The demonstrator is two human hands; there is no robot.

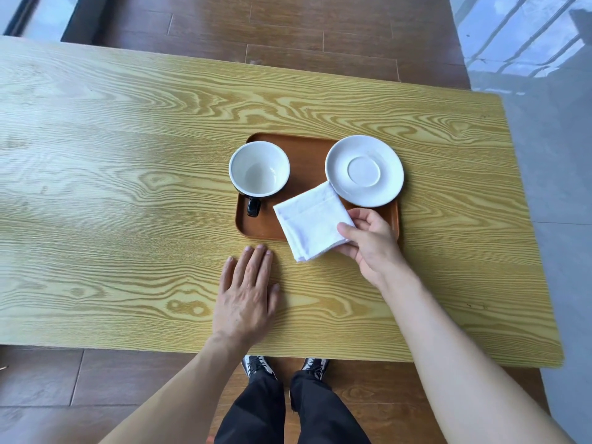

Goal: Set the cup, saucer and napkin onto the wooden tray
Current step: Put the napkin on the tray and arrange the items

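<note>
Head view shows the right hand (368,243) pinching a folded white napkin (312,221) by its near right corner, thumb on top and fingers below. The napkin lies partly over the wooden tray (256,225), but its near corner hangs past the tray's front edge, above the bench (128,187). Just beyond the hand sits the white saucer (364,170), and the far corner of the napkin seems to touch or slightly overlap the saucer's rim; I cannot tell which. Well to the left of this hand, on the tray, stands the cup (259,168), white inside and dark outside, its handle pointing toward the person.

The left hand (248,293) is open and flat on the bench, palm down, holding nothing, its fingertips just in front of the tray's near edge.

In my judgement the step in hand is placing the napkin, the last of the three things. To do it well, the hand should push the cloth a little forward and to the left, into the free space between cup and saucer, so no corner hangs over the edge and the saucer is not disturbed; then the fingers should let go gently, so the folds stay together.

Count: one cup, one saucer, one napkin, one tray, two hands
</note>
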